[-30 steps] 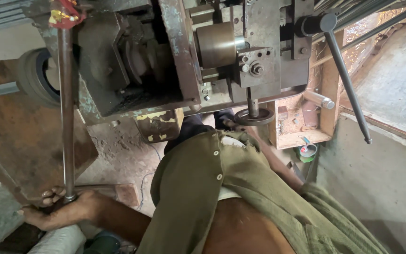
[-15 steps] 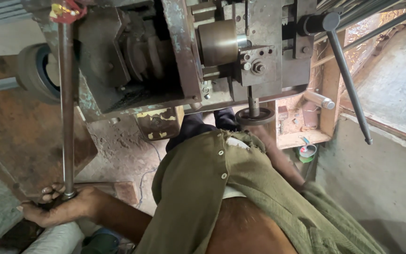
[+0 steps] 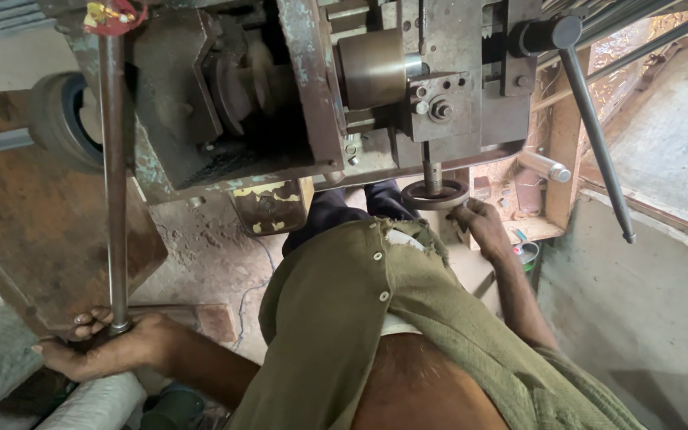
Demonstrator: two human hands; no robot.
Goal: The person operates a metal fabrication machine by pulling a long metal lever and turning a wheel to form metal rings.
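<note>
Left hand (image 3: pixel 109 350) fingers closed on rod (image 3: pixel 111 183) end | right hand (image 3: pixel 483 227) fingers gripping handwheel (image 3: pixel 435 193) under machine (image 3: pixel 320 87) | turn handwheel slowly, steady your rod.

Olive buttoned shirt (image 3: pixel 360 318), seemingly frayed; bare forearms.

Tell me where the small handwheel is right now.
Head view, right of centre: the handwheel sits under the machine, with the right hand on its rim.
</note>
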